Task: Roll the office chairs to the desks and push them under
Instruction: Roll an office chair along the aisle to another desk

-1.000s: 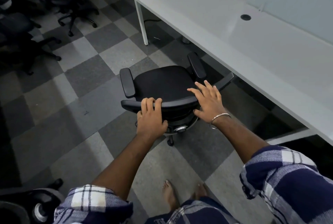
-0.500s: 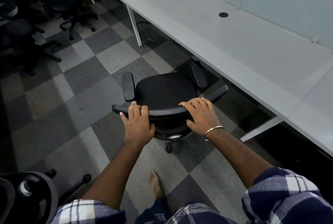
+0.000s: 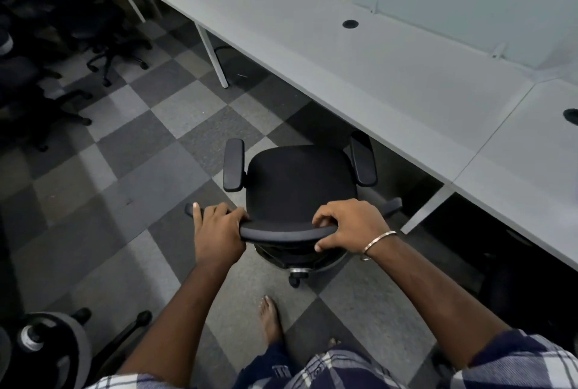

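The person wore a short-sleeved shirt in a navy, white and grey check, its sleeves [image 3: 513, 360] ending above the elbows at five and seven o'clock. A thin silver bangle [image 3: 377, 244] circled the wrist at three o'clock. The forearms were bare, and so was the foot [image 3: 269, 318] at six o'clock.
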{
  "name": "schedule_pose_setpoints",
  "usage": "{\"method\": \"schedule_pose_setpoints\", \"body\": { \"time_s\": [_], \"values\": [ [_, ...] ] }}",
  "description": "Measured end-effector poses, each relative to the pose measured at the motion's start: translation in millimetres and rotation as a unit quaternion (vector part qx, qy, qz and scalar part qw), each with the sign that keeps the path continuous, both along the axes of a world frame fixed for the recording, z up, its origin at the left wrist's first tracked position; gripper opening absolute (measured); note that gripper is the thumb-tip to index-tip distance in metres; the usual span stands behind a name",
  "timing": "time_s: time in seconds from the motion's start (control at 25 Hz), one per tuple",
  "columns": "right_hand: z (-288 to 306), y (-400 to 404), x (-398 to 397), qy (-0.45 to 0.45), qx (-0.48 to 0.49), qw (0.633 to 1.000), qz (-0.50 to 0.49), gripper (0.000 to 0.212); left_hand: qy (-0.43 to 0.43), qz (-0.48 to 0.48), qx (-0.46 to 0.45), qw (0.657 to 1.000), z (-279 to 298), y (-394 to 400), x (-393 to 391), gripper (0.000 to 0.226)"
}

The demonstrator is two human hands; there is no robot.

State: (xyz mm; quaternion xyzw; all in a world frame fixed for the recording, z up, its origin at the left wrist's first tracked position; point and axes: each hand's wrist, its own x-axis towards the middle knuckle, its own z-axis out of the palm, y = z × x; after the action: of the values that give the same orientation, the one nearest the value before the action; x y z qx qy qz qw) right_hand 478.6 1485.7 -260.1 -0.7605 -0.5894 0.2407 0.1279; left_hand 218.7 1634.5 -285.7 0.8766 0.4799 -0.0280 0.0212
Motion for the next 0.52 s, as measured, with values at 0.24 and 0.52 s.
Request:
{"method": "schedule_pose_setpoints", "body": {
  "time_s": [0.24,0.52],
  "values": [
    [-3,-7,-24,0.042,-0.035,0.998,0.030,0.075,-0.001,-0.041,-0.005,0.999,6,12,-11,0.044],
    [-29,5,-88,-0.069,0.036,0.997,0.008,0.060,0.035,-0.060,-0.023,0.997,16,66,-21,0.056]
  ]
}}
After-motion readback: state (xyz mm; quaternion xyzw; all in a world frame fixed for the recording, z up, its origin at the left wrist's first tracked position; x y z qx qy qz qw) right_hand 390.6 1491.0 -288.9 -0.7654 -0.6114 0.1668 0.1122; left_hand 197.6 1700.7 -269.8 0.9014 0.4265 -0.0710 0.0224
